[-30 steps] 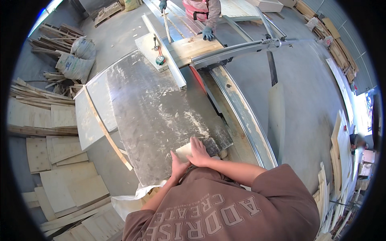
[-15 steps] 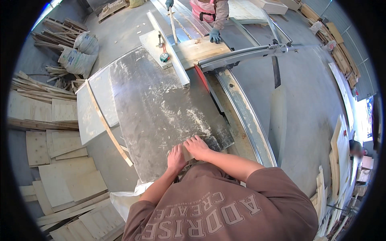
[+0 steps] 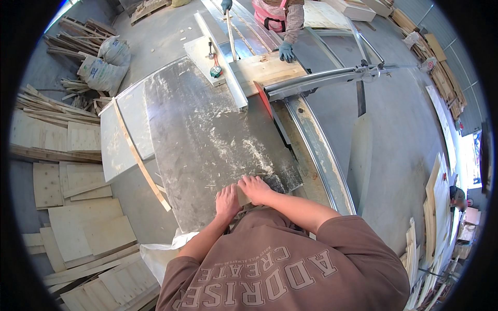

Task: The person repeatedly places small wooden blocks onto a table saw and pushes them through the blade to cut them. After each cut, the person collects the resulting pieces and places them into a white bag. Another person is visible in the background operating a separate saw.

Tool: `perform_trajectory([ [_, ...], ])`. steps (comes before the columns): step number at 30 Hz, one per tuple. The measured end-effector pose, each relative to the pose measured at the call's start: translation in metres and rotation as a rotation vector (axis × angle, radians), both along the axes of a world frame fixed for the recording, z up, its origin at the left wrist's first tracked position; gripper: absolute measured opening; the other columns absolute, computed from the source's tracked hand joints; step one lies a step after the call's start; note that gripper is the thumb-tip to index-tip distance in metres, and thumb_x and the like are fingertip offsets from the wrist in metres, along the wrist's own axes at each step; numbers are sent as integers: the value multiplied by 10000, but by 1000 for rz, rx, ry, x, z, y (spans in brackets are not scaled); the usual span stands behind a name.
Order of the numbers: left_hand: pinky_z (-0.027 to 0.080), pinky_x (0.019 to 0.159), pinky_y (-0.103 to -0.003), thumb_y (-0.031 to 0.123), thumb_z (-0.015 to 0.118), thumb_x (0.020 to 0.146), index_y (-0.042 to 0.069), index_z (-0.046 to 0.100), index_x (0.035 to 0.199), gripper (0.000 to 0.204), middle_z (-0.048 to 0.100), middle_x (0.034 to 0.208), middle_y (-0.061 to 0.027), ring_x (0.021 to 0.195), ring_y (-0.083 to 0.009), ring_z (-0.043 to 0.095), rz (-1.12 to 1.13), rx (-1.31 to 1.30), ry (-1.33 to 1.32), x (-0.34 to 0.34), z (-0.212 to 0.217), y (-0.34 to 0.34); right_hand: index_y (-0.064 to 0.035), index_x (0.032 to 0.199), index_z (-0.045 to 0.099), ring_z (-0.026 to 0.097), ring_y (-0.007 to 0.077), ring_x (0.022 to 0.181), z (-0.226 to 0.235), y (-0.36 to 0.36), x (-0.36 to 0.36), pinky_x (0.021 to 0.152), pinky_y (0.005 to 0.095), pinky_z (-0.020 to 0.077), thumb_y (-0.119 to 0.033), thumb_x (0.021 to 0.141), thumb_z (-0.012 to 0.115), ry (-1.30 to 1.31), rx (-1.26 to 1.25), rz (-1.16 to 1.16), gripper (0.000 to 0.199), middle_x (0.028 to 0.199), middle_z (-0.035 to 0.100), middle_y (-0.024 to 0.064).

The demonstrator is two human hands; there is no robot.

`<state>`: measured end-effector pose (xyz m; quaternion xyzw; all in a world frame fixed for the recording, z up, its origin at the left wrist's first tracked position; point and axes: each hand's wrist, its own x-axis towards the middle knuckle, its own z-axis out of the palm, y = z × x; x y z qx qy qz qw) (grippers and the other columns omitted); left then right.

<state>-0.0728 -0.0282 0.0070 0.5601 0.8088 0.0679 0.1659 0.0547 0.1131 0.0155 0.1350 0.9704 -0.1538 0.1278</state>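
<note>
At the near edge of a grey saw table (image 3: 181,140), my left hand (image 3: 228,202) and my right hand (image 3: 254,189) rest close together with curled fingers. A narrow tan piece of wood (image 3: 242,197) shows between them. Most of it is hidden by my hands, and both seem closed on it. Pale sawdust and splinters lie just beyond my fingers. Farther along the table, a wide wooden board (image 3: 267,70) lies between the metal fence (image 3: 224,65) and the sliding rail, beside a red upright blade-like piece (image 3: 263,99).
Across the table a co-worker's gloved hand (image 3: 286,52) presses on the board; the other glove (image 3: 226,5) holds a thin stick. A wooden strip (image 3: 140,158) lies along the left. Stacked boards (image 3: 85,228) stand at left. A metal rail (image 3: 327,158) runs along the right.
The view has shifted slightly, so the far board, the fence and the co-worker appear a little lower and farther right. My hands keep the same place and grip.
</note>
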Motion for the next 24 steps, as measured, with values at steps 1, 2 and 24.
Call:
perform_trajectory([
  [1,516,1008,-448,213,929,627,60,542,1337,823,677,1255,-129,1212,-318,655,1,-9,-4,0,-1,0,-34,1408,449,602,381,1262,0,0,0,1037,479,509,-94,740,850,-7,-7,-4,781,1416,505,196],
  [2,515,1009,-449,214,930,627,60,538,1342,830,675,1257,-130,1213,-318,653,0,-18,-9,-1,-2,1,-31,1416,441,604,388,1262,-1,0,0,1037,485,516,-94,742,850,-14,-13,-10,790,1426,498,200],
  [24,518,1024,-459,219,957,600,58,522,1357,888,662,1273,-131,1222,-328,639,11,-52,-32,0,4,4,-5,1359,426,699,405,1051,-17,-1,2,867,486,573,-126,689,879,32,19,-8,818,1374,493,252],
])
